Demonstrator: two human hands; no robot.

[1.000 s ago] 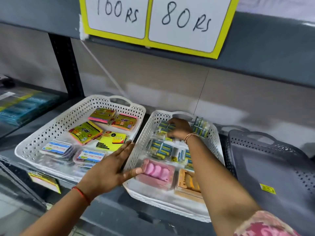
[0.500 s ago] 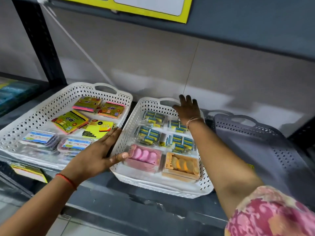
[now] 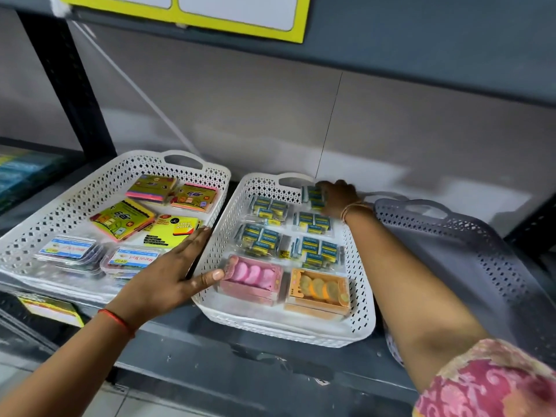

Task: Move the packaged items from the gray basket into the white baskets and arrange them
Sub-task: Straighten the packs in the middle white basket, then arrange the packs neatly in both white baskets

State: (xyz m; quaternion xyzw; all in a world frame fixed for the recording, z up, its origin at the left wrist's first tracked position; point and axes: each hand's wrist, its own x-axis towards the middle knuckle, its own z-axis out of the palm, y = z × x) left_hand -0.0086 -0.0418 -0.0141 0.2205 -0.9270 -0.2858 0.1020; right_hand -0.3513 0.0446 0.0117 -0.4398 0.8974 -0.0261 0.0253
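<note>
Two white baskets stand side by side on a grey shelf. The left white basket (image 3: 60, 212) holds sticky-note pads and clear boxes. The right white basket (image 3: 358, 308) holds several blue-and-yellow eraser packs, a pink box (image 3: 255, 276) and an orange box (image 3: 320, 291). My left hand (image 3: 168, 278) lies flat across the gap between the two baskets, its thumb on the right basket's left wall. My right hand (image 3: 338, 198) is at the right basket's far right corner, gripping an eraser pack (image 3: 313, 195) held upright. The gray basket (image 3: 469, 233) sits to the right; I see nothing in it.
A yellow-framed price sign (image 3: 210, 22) hangs on the shelf edge above. A black upright post (image 3: 69, 85) stands at the left, with more stock (image 3: 21, 173) beyond it. A yellow label (image 3: 51, 310) is on the shelf's front edge.
My right hand was spread on the right basket's far rim; now it holds an eraser pack upright at that corner. My left hand has stayed put.
</note>
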